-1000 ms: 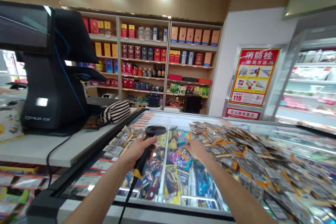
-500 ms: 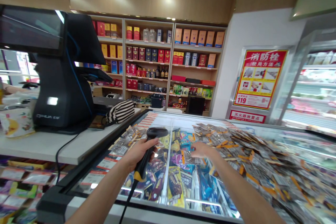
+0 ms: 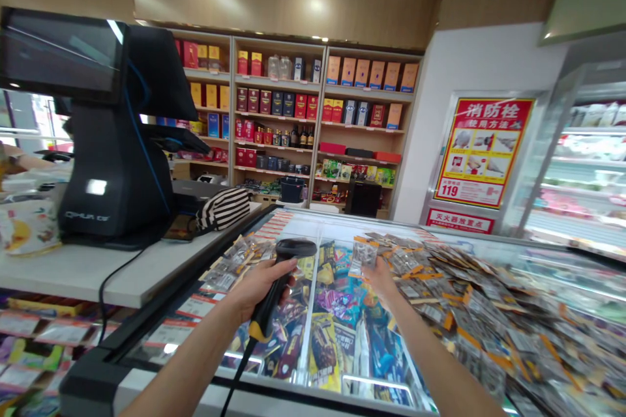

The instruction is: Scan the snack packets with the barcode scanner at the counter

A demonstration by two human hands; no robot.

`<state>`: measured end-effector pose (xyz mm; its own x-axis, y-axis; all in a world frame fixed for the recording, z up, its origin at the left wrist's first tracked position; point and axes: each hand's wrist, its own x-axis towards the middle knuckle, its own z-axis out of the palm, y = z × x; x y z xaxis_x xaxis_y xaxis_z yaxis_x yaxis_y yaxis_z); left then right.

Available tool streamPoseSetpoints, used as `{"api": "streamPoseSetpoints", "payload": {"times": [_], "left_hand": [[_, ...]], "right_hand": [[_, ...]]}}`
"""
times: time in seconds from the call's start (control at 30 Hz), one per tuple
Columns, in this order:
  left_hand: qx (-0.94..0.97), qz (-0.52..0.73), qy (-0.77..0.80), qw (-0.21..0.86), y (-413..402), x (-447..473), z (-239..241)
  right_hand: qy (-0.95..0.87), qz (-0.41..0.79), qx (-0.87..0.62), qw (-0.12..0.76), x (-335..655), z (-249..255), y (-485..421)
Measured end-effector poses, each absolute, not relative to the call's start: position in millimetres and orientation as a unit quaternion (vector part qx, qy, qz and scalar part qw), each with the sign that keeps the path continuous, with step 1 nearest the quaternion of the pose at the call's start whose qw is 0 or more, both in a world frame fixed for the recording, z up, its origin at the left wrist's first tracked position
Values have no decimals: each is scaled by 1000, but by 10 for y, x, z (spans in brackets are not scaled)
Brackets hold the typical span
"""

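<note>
My left hand [image 3: 268, 283] is wrapped round the handle of a black barcode scanner [image 3: 268, 300] with a yellow band near its cord. The scanner's head tilts up toward the right. In my right hand [image 3: 380, 279] is a small clear packet [image 3: 362, 254] with an orange edge, pinched by its lower right side and held up above the glass freezer top [image 3: 313, 215]. A large heap of similar packets [image 3: 469, 300] spreads to the right, over the glass. A smaller group of packets [image 3: 235, 264] lies left of the scanner. Colourful wrapped ice creams [image 3: 325, 345] show through the glass.
On the white counter [image 3: 117, 273] at left stand a black cash register [image 3: 115, 163] and a striped pouch [image 3: 225, 208]. Shelves [image 3: 276, 124] of boxes and bottles line the back wall. A red sign [image 3: 484, 150] hangs at right.
My right hand has lifted the packet away from the glass and turned it from lying sideways to upright. The scanner in my left hand has hardly moved.
</note>
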<state>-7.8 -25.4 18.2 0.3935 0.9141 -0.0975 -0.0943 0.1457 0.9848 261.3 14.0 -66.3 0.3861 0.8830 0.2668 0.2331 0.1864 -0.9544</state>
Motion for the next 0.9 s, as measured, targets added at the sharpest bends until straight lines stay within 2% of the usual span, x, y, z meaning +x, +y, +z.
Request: {"api": "streamPoseSetpoints", "payload": {"times": [0.1, 0.27, 0.9], "left_hand": [[529, 381, 375, 659, -279, -75, 209], [539, 365, 330, 684, -328, -67, 227], [551, 338, 309, 697, -352, -62, 251]], "right_hand": [[-477, 210, -584, 622, 2617, -735, 241], [-487, 147, -614, 604, 2614, -814, 325], [-490, 125, -622, 597, 2616, -795, 349]]}}
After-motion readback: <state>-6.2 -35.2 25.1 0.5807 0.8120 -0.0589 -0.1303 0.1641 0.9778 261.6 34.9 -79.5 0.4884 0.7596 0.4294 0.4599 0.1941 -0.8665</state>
